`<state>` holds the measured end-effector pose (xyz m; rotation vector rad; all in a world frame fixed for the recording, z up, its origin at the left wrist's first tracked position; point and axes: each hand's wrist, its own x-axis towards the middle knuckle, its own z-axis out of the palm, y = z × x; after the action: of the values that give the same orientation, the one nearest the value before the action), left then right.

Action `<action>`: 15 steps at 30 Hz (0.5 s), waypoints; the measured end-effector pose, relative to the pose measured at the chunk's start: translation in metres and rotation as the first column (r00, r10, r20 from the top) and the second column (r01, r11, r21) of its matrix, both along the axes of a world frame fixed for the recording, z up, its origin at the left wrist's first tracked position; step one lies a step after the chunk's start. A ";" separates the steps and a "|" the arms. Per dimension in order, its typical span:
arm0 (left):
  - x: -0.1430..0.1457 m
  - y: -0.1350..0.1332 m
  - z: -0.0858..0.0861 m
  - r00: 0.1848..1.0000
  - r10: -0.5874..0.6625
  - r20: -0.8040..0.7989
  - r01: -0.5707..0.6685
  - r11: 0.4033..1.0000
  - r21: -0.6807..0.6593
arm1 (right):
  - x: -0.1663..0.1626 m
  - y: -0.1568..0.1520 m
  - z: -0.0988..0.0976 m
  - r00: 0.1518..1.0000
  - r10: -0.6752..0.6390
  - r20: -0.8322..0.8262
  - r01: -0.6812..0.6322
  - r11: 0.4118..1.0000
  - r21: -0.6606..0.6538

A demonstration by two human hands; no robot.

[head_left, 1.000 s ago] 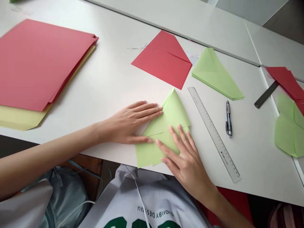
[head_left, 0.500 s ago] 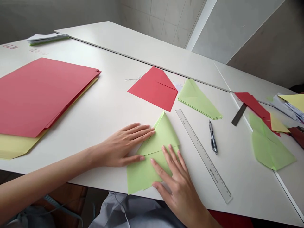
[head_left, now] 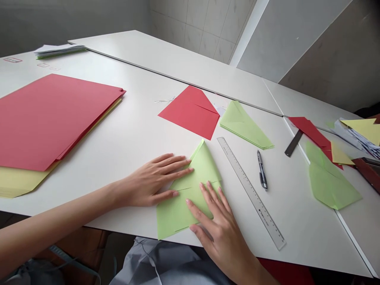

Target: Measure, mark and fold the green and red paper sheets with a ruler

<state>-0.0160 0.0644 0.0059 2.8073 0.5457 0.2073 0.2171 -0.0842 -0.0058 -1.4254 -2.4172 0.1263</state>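
Observation:
A sheet of light green paper [head_left: 182,209] lies near the table's front edge, with its upper part folded to a point and a flap edge running across its middle. My left hand [head_left: 157,180] rests flat on its left side, fingers stretched out over the slanted edge. On the lower right part of the paper lies my right hand [head_left: 213,221], fingers spread, fingertips by the flap edge. To the right is a clear ruler [head_left: 251,192], and beyond that a dark pen [head_left: 262,171].
Large red sheets [head_left: 56,118] over yellow ones lie at the left. Folded red paper [head_left: 191,113] and folded green papers [head_left: 245,124] are behind my hands. At the right are another green sheet [head_left: 332,182], red paper [head_left: 314,132] and a dark strip [head_left: 293,143]. The white table [head_left: 133,221] ends close to my lap.
The view has shifted slightly, so the things at the right appear a little further left. Both hands stay on the green paper in nearly the same places.

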 end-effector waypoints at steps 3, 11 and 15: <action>-0.001 0.000 0.000 1.000 0.001 0.004 -0.001 1.000 0.005 | 0.012 0.008 0.019 1.000 0.016 0.011 -0.017 1.000 0.026; -0.006 -0.001 -0.005 1.000 -0.002 0.000 0.002 1.000 0.023 | 0.020 0.082 0.045 0.983 -0.023 0.182 0.053 0.985 -0.162; -0.006 -0.001 -0.006 0.998 -0.004 0.056 0.003 1.000 0.015 | 0.006 0.094 0.020 0.982 -0.051 0.184 0.079 0.986 -0.149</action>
<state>-0.0216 0.0635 0.0001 2.8068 0.5286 0.2888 0.2231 0.0094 0.0146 -1.6478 -2.5493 0.1821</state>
